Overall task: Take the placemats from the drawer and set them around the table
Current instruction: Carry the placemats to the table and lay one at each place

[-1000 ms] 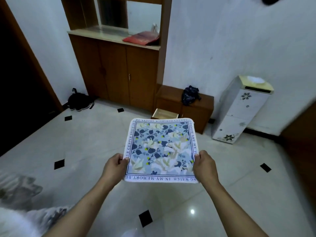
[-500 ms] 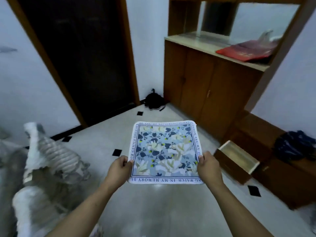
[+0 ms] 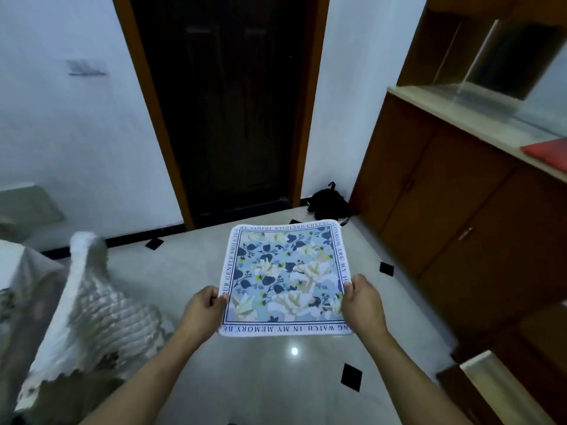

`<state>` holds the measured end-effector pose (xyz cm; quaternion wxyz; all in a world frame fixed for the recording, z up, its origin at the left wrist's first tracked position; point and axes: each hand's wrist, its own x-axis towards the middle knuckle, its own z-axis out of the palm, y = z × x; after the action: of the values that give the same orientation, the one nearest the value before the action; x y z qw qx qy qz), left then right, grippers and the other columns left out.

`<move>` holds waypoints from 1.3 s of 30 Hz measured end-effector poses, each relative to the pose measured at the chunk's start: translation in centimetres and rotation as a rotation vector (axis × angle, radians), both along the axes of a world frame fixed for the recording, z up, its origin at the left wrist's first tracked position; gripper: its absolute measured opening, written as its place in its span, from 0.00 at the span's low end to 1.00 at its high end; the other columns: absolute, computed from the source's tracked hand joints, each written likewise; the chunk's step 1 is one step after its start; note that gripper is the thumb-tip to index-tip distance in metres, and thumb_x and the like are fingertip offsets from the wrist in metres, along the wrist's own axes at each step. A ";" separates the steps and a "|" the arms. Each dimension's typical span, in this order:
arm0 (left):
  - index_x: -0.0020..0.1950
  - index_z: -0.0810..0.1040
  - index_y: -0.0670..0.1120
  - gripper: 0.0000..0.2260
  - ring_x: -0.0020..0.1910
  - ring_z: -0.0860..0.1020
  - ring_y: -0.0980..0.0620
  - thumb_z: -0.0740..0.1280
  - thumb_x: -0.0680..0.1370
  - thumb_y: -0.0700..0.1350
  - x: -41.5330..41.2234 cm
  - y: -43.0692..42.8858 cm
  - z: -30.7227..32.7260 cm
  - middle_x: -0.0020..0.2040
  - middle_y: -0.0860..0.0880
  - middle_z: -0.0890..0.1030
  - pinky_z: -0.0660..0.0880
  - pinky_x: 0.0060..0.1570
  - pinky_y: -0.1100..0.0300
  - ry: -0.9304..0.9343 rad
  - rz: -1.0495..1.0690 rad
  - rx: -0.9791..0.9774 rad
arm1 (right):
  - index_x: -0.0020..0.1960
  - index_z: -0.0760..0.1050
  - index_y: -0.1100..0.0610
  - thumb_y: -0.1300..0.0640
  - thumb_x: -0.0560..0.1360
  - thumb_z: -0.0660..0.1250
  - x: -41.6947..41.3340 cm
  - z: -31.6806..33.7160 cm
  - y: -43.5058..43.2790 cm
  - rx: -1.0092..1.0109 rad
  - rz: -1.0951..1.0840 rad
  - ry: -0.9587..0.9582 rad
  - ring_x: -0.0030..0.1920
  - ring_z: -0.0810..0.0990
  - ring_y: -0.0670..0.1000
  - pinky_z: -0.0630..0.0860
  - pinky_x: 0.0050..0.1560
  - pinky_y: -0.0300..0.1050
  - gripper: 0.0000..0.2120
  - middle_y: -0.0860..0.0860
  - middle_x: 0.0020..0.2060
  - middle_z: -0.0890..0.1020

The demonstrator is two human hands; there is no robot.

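A square placemat (image 3: 285,277) with a blue floral print and a lettered white border is held flat in front of me, above the floor. My left hand (image 3: 201,312) grips its left edge near the front corner. My right hand (image 3: 362,305) grips its right edge near the front corner. The open wooden drawer (image 3: 503,391) shows at the lower right, its inside mostly out of view.
A chair with a quilted white-grey cover (image 3: 89,314) stands at the left, beside a cloth-covered surface (image 3: 18,271). A dark doorway (image 3: 233,105) lies ahead, a black bag (image 3: 328,202) on the floor by it. Wooden cabinets (image 3: 460,210) line the right. Pale tiled floor (image 3: 276,388) below.
My view has swung left: the drawer and cabinets slid to the right, the doorway and covered chair came in. Both hands keep the same hold on the placemat.
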<state>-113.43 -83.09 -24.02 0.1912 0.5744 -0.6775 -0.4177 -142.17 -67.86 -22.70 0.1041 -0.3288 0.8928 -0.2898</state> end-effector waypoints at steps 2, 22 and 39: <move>0.38 0.73 0.41 0.12 0.28 0.74 0.50 0.66 0.78 0.46 -1.9 -4.6 0.2 0.31 0.44 0.78 0.69 0.31 0.56 0.007 -0.022 0.005 | 0.41 0.66 0.56 0.54 0.81 0.57 -1.6 0.6 -4.2 0.000 -0.016 0.007 0.35 0.71 0.54 0.61 0.34 0.45 0.11 0.52 0.35 0.73; 0.33 0.73 0.45 0.14 0.25 0.76 0.62 0.67 0.79 0.44 -1.2 -36.7 3.3 0.26 0.53 0.79 0.68 0.25 0.69 0.014 0.673 -0.064 | 0.40 0.66 0.56 0.55 0.82 0.56 -4.2 1.7 -58.8 -0.042 0.745 -0.087 0.35 0.73 0.53 0.60 0.29 0.44 0.12 0.54 0.36 0.75; 0.40 0.77 0.44 0.10 0.39 0.82 0.45 0.66 0.79 0.47 17.7 -59.3 1.9 0.37 0.46 0.83 0.77 0.41 0.49 0.067 1.012 -0.050 | 0.43 0.69 0.58 0.53 0.81 0.58 19.0 1.4 -92.4 -0.007 1.070 -0.003 0.39 0.76 0.55 0.66 0.36 0.45 0.11 0.54 0.39 0.77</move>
<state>-95.71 -142.36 -22.13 0.4051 0.8123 -0.3174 -0.2746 -123.15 -160.22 -21.34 0.2375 -0.7380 0.5993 -0.1997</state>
